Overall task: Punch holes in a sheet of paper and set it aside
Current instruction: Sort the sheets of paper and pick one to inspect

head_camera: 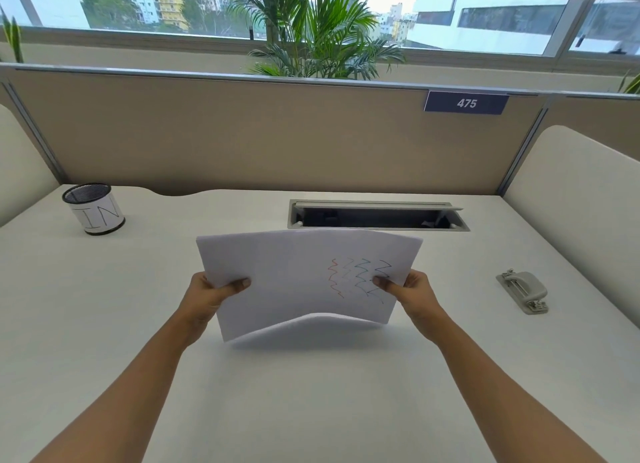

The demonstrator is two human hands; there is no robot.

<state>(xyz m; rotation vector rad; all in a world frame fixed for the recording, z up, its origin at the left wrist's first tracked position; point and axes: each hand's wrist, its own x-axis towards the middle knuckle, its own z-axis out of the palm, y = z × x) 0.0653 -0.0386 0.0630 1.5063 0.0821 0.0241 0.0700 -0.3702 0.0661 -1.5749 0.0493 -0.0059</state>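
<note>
A white sheet of paper (pixel 294 279) with several coloured zigzag lines on its right half hangs above the middle of the desk, bowed upward. My left hand (pixel 211 291) pinches its left edge, thumb on top. My right hand (pixel 407 287) pinches its right edge beside the zigzags. A grey hole punch (pixel 523 290) lies on the desk to the right, well apart from the paper and both hands.
A black mesh cup (pixel 94 209) with a white label reading "IN" stands at the back left of the white desk (pixel 311 393). An open cable hatch (pixel 377 216) is set into the desk behind the paper. Beige partition walls close the back and sides.
</note>
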